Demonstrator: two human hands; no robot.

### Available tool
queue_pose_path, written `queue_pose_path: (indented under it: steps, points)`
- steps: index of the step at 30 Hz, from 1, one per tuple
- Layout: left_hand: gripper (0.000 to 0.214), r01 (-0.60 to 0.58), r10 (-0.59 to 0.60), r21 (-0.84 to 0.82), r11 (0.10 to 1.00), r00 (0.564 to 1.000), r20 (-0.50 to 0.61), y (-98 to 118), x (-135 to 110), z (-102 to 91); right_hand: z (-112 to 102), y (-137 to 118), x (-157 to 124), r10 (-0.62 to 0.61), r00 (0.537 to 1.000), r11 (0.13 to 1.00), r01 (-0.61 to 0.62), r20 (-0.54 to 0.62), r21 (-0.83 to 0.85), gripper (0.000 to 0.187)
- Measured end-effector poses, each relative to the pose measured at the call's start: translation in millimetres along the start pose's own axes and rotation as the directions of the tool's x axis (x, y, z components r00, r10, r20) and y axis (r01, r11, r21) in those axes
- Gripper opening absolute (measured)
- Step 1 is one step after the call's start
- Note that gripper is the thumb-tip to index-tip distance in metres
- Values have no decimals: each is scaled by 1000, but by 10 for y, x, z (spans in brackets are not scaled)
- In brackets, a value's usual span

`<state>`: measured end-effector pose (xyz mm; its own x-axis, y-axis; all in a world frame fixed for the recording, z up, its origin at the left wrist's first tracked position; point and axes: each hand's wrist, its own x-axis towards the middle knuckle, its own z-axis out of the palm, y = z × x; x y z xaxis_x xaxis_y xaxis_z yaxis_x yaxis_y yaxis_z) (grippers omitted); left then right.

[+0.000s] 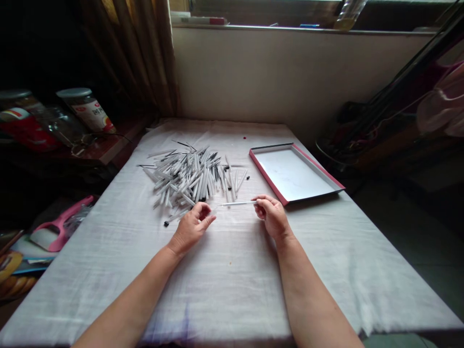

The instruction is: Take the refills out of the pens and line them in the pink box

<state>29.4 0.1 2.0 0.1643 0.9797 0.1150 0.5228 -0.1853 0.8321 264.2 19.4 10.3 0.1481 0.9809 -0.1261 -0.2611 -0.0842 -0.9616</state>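
Note:
My right hand [271, 212] pinches a slim white pen refill [237, 203] by its right end. Its thin tip points left toward my left hand. My left hand [195, 222] is closed, thumb against fingers, close to that tip; a faint clear piece seems to be between its fingers, too blurred to name. Just beyond my left hand lies a loose heap of pen parts [192, 176], with translucent white tubes and thin dark refills mixed together. A small black cap [166, 224] lies left of my left hand, and another black piece [248, 178] lies right of the heap.
A shallow box lid [300, 171] with pink and dark edges lies at the right of the cloth-covered table [232, 290]. Beyond the left edge are a jar [89, 111] and pink-handled scissors [60, 224]. A wall and window sill [253, 28] stand behind.

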Motion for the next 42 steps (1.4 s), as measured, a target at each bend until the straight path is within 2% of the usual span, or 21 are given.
queue_pose_path:
  steps: [2, 5, 18, 25, 29, 36, 42]
  points:
    - [29, 56, -53, -251, 966, 998, 20, -29, 18, -14, 0, -17, -16, -15, 999, 999, 17, 31, -45, 16]
    - [33, 107, -104, -379, 919, 994, 28, -54, 40, -5, 5, -19, -29, -30, 997, 994, 36, 68, -101, 16]
    - [25, 74, -76, -198, 977, 997, -6, -35, 10, -13, 5, 29, -20, -32, 996, 977, 48, 83, -207, 18]
    - [26, 82, -84, -60, 995, 996, -23, -69, 7, -34, 10, 15, -37, 41, 989, 960, 0, 143, -280, 24]
    - [28, 85, -84, -103, 991, 996, 10, -92, 6, -30, 12, 15, -54, 85, 975, 946, -14, 206, -322, 28]
    - [29, 116, -102, -192, 975, 991, 82, -93, 7, -27, -7, 43, -75, 156, 919, 859, 55, 363, -509, 33]
    - [27, 158, -126, -249, 956, 982, 137, -71, 5, -47, -21, 91, -59, 87, 910, 827, 161, 405, -539, 30]
